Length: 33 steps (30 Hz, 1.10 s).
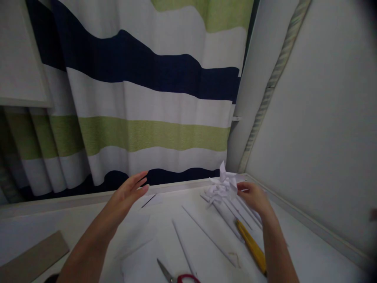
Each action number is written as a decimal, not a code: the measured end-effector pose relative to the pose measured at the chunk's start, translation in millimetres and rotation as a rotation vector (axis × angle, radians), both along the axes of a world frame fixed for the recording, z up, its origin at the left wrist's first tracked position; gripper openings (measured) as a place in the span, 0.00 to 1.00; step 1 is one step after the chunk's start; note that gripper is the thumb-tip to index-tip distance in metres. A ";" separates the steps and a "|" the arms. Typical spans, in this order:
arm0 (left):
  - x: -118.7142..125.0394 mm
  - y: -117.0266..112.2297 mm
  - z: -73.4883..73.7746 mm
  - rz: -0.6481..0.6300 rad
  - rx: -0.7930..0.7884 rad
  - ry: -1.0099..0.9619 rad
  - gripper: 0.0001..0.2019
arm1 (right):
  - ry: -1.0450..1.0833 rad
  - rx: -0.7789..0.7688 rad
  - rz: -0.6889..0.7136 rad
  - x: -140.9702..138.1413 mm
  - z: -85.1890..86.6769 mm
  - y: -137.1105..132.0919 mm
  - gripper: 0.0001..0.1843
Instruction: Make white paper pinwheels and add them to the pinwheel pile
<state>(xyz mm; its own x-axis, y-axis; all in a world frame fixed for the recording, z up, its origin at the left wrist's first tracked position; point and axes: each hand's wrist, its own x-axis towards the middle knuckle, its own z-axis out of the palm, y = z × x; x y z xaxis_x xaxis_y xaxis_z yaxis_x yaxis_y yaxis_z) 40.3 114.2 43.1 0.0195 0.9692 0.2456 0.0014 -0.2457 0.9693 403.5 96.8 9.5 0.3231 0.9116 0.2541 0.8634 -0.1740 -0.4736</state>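
Note:
At the right back of the white table, my right hand (251,196) has its fingers curled and closed at the edge of a white folded-paper pinwheel (226,181). Another white paper pinwheel (216,192) lies just beside it, and thin white sticks run from the cluster toward me. My left hand (129,192) hovers above the table's left side, fingers apart and holding nothing. Below my right hand lies a yellow-handled tool (250,245), probably a utility knife. Two slim white paper sticks (207,234) rest between my arms.
Red-handled scissors (176,277) lie at the front edge of view, partly cut off. White paper sheets (141,259) are near my left forearm. A grey-brown strip (35,257) sits at the left. A striped curtain (161,137) hangs behind; a white wall (330,137) bounds the right.

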 end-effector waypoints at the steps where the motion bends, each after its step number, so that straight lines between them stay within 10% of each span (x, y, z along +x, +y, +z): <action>1: 0.9 -0.5 0.3 0.009 0.000 0.008 0.22 | -0.016 -0.019 -0.074 12.8 -5.0 0.6 0.10; 10: 4.5 4.5 -3.9 0.051 0.015 0.062 0.21 | -0.050 -0.161 -0.447 75.1 -50.0 -3.9 0.11; 22: 5.1 3.6 -1.1 0.087 0.001 0.104 0.20 | -0.025 -0.065 -0.665 88.8 -79.3 -1.2 0.11; 28: 4.2 5.0 -0.9 0.063 0.012 0.100 0.18 | 0.030 0.097 -0.682 76.3 -69.1 4.6 0.11; 33: 12.3 -12.5 9.7 0.034 0.073 0.078 0.18 | 0.022 0.300 -0.582 68.6 -24.3 -16.6 0.11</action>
<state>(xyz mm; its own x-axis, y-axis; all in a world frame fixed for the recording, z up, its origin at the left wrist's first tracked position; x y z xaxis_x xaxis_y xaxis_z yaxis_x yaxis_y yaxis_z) 52.6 101.7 52.7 0.0085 0.9491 0.3148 0.0862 -0.3144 0.9454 472.2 80.2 -14.8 0.7502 0.4766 0.4583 0.6578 -0.4674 -0.5907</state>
